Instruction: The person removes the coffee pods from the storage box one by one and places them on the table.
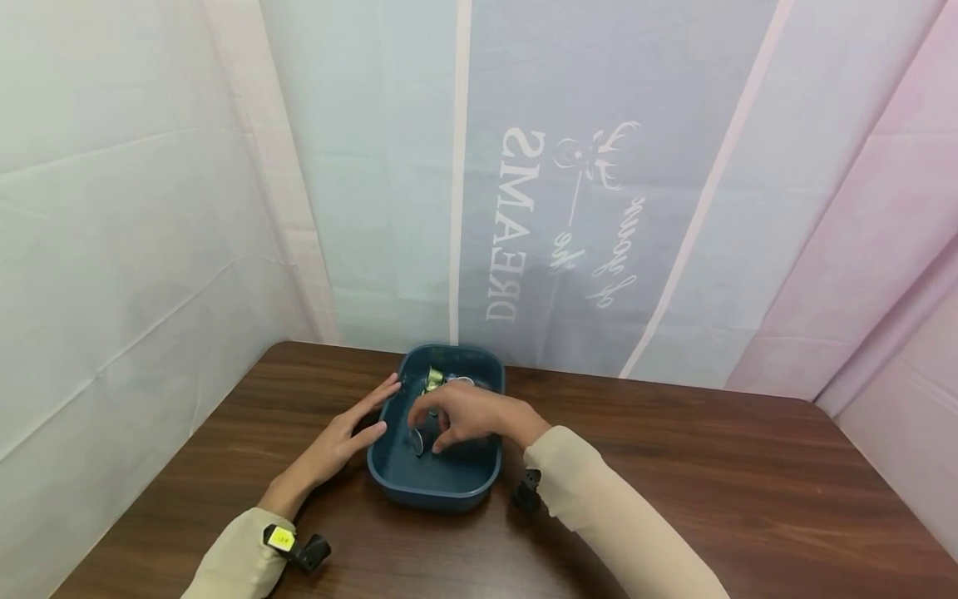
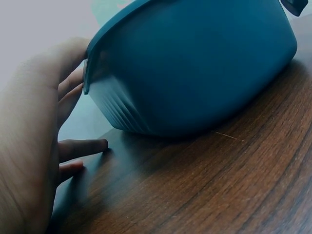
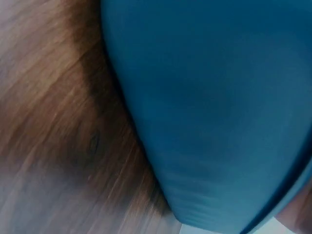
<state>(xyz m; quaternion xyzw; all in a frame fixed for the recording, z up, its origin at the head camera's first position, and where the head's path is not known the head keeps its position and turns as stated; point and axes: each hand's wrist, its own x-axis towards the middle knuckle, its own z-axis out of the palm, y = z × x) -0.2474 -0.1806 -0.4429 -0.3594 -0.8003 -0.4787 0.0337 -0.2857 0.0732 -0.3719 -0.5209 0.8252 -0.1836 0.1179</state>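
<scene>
A blue plastic bin point(image 1: 436, 499) stands on the table, its ribbed outer side showing in the left wrist view. My right hand point(image 1: 467, 409) reaches into it from the right, with thumb and index finger curled about a dark coffee capsule point(image 1: 417, 442) that has a silvery lid. The capsule is tilted, lid facing left, low over the bin's floor. Farther back in the bin lies a yellow-green capsule point(image 1: 434, 378), and a pale-rimmed one point(image 1: 466, 380) is partly hidden behind the hand. With fingers spread and fairly straight, my left hand point(image 1: 337, 441) touches the bin's left rim.
The brown wooden table point(image 1: 688, 482) extends to both sides of the bin. Behind it hangs a printed cloth point(image 1: 389, 208), close to the bin's far end. Each sleeve carries a small black wrist camera point(image 1: 307, 552).
</scene>
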